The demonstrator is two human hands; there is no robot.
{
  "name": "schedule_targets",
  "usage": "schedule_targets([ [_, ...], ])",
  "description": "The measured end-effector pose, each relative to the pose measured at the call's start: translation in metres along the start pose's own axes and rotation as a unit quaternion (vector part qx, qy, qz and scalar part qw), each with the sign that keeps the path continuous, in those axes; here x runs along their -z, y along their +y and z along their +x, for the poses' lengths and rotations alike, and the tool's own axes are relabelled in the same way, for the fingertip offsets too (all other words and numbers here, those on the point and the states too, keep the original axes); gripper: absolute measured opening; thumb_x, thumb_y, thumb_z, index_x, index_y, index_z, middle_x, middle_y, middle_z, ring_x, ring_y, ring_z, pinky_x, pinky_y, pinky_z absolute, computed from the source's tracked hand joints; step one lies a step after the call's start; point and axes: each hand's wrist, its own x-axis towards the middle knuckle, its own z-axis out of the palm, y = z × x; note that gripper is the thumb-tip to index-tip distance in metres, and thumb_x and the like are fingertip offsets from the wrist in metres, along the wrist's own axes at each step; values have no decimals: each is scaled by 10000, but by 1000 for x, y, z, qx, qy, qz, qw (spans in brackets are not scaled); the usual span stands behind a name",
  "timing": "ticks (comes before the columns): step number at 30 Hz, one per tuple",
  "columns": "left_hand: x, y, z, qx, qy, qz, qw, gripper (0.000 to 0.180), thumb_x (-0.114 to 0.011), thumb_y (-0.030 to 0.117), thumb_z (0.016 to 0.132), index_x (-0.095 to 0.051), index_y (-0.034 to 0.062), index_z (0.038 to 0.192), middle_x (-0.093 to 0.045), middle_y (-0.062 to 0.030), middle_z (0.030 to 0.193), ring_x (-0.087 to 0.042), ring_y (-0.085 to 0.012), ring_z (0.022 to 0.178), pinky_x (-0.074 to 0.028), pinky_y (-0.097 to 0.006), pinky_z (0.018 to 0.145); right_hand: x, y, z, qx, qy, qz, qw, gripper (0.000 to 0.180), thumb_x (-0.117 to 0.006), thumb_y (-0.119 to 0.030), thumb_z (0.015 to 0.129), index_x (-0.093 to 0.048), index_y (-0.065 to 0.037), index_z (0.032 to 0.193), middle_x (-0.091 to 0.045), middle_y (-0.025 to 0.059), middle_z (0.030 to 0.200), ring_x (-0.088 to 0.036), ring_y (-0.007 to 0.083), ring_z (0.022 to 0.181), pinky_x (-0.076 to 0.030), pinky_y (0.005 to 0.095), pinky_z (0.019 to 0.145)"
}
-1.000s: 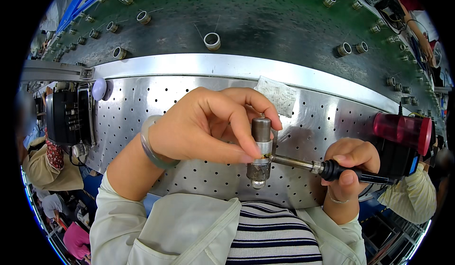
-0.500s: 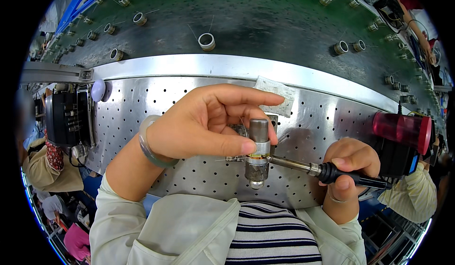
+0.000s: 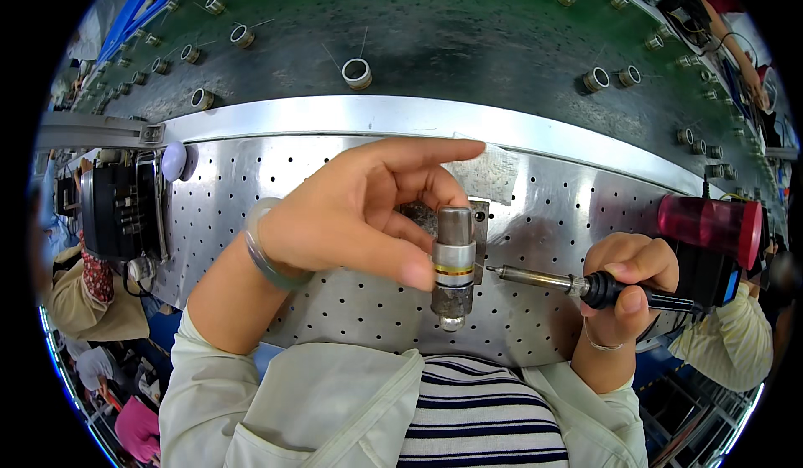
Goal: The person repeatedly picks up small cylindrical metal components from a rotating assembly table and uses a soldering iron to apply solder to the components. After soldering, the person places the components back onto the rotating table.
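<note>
A metal ring with a gold-coloured band (image 3: 453,271) sits around an upright steel post (image 3: 454,225) on a small fixture. My left hand (image 3: 351,209) curves loosely about its left and far sides, fingers apart and forefinger stretched out. The thumb tip lies beside the ring's left edge; whether it touches is unclear. From the right, my right hand (image 3: 631,280) grips the black handle of a soldering iron (image 3: 539,281). The iron's tip stands a little apart from the ring's right side. Behind the post, part of a dark metal plate (image 3: 480,238) shows.
Beneath the fixture lies a perforated metal work plate (image 3: 368,322). Beyond a metal rail (image 3: 376,114), a green belt (image 3: 468,58) carries several wired rings (image 3: 356,73). A whitish pad (image 3: 493,175) lies behind the fixture, a red cylinder (image 3: 707,227) at right, a black device (image 3: 121,209) at left.
The soldering iron has drawn back to the right, off the ring. My left thumb has slid left and the fingers have loosened. The rings on the belt have shifted slightly.
</note>
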Motion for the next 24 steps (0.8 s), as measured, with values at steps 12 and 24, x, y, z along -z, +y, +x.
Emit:
schedule_targets([
  [12, -9, -2, -2, 55, 48, 2, 997, 736, -737, -67, 679, -386, -88, 1325, -622, -184, 996, -632, -185, 894, -529, -238, 772, 0, 6, 3, -2, -41, 4, 999, 247, -726, -126, 772, -564, 43, 847, -588, 108, 622, -553, 149, 435, -449, 234, 421],
  [24, -7, -3, -2, 51, 32, -40, 997, 762, -708, -113, 680, -339, -95, 1346, -623, -224, 1016, -637, -245, 950, -529, -274, 817, 8, 8, 2, 10, -77, 27, 997, 238, -723, -77, 759, -556, 54, 866, -588, 110, 625, -565, 154, 447, -457, 250, 422],
])
